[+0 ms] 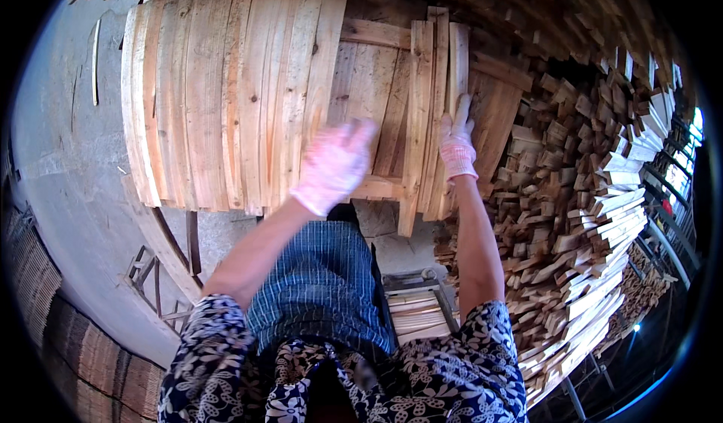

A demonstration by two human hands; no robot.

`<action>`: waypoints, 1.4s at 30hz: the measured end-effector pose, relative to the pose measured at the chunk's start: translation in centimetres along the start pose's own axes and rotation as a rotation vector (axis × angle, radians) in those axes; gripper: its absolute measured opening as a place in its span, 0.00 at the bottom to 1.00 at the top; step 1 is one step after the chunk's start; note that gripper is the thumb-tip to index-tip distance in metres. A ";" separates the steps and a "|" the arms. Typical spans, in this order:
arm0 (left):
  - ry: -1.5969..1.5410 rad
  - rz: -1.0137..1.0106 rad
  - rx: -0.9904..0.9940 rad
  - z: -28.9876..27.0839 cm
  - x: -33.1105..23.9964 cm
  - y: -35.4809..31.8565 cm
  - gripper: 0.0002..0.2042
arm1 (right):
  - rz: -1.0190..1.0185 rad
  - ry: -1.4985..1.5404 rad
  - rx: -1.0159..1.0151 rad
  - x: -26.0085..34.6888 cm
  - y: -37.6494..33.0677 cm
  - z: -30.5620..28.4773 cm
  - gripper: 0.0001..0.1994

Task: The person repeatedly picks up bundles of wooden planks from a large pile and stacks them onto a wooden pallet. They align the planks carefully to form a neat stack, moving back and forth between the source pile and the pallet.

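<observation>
My right hand (457,146), in a pale pink-and-white work glove, is closed round the near end of a narrow wooden board (459,58). Beside that board, loose narrow boards (419,99) lie lengthwise across the crosspieces. My left hand (334,159), gloved the same way, hovers over the right end of a row of pale boards (248,84). Its fingers are smeared by motion, so their grip cannot be made out. Between the row and the loose boards, a lower layer of darker boards (365,84) shows with a crosspiece (376,33) on it.
A tall stack of cut wood pieces (557,167) rises close on the right, its ends jutting out unevenly. More stacked wood (542,5) runs along the far side. Grey concrete floor (68,144) lies to the left. Near my legs stands a frame holding wooden strips (418,314).
</observation>
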State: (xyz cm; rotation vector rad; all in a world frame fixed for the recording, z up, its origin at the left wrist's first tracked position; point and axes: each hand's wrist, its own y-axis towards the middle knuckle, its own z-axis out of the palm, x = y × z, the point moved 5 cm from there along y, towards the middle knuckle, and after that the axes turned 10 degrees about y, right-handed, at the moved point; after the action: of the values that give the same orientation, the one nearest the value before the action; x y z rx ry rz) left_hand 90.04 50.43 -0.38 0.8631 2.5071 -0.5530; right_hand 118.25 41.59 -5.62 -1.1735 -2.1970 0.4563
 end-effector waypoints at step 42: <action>0.390 -0.587 0.485 -2.1 7.8 -0.7 0.51 | -0.540 -0.649 0.403 -3.0 -10.8 0.4 0.37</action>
State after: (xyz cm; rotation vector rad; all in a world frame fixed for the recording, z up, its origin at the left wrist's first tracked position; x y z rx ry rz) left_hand 83.41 54.71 -2.47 0.3842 3.0510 -1.3358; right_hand 112.48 33.20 -1.05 -0.1937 -2.6428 1.0815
